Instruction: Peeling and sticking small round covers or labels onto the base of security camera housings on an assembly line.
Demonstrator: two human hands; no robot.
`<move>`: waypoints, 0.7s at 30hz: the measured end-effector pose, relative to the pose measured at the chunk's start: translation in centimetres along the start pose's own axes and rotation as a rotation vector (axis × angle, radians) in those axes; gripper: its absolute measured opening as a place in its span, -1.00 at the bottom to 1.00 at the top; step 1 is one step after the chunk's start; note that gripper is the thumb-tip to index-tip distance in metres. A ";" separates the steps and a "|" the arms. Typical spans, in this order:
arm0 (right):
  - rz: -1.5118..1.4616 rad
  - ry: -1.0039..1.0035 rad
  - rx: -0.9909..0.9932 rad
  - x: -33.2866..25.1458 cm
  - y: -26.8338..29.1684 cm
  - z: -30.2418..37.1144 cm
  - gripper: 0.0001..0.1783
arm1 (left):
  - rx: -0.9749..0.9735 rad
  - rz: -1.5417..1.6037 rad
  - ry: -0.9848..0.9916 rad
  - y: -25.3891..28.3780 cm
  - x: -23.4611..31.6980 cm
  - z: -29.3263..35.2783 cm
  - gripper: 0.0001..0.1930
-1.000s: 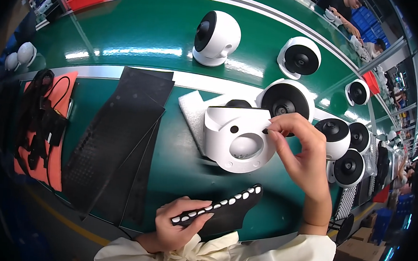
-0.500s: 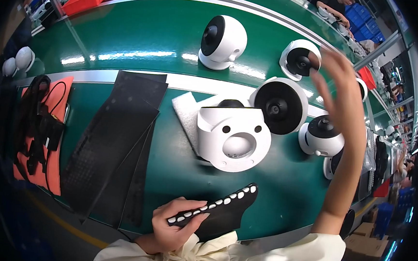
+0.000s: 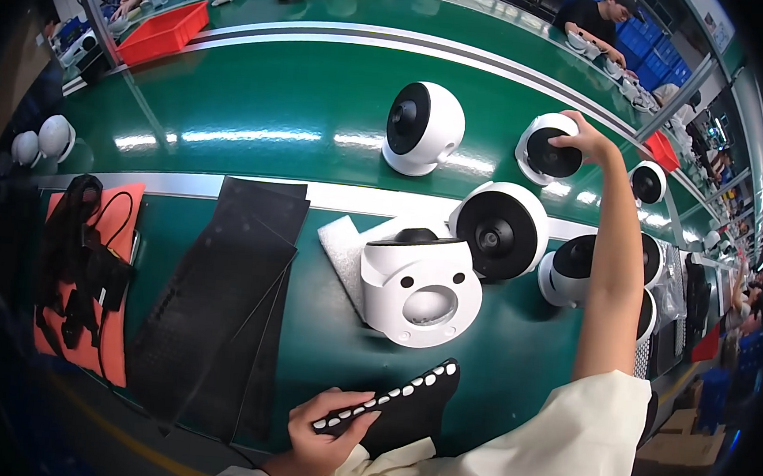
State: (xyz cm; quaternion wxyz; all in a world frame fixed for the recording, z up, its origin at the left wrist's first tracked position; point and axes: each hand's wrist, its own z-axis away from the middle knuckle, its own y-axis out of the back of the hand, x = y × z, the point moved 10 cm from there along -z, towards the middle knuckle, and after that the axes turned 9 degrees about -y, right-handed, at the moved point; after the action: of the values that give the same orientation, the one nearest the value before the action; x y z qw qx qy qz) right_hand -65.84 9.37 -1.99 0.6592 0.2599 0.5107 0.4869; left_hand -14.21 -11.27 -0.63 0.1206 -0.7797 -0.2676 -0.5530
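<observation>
Reaching far out over the belt, right hand point(image 3: 583, 139) closed in a grip on the top rim of a round white unit point(image 3: 547, 150) with a black face, arm stretched long. Left hand point(image 3: 326, 429) near the lower edge, fingers wrapped in a grip around a black strip point(image 3: 399, 398) carrying a row of small white dots, strip angled up to the right. Between the 2 hands, on the green tabletop point(image 3: 322, 322), a white shell point(image 3: 420, 294) lying face up on a foam pad point(image 3: 345, 249), 3 small holes and 1 oval opening showing. Just behind the shell, a larger domed unit point(image 3: 499, 230) with black front; to its right, more such units point(image 3: 574, 269) crowded beside the arm. Farther up the belt, 1 lone unit point(image 3: 423, 130) standing apart. Left of the shell, black sheets point(image 3: 222, 306) stacked and overlapping; beyond them an orange mat point(image 3: 98, 307) with black cables point(image 3: 75, 261).

Judging by the reach: picking stage, a unit taken from the belt while the strip waits in the other hand. Next move likely calls for a firm hold on the smooth round body and a clear spot beside the shell, without knocking the crowded neighbours.
</observation>
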 end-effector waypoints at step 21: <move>0.213 0.377 -0.348 -0.4 -2.0 15.1 -0.08 | 0.059 0.167 0.199 0.0 -0.9 0.4 -0.74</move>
State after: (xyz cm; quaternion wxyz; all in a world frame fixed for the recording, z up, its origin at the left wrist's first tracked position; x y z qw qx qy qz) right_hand -51.05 10.52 1.70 0.5323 0.1001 0.5029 0.6736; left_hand -14.08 -11.33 -1.66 0.2152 -0.7367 -0.2046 -0.6076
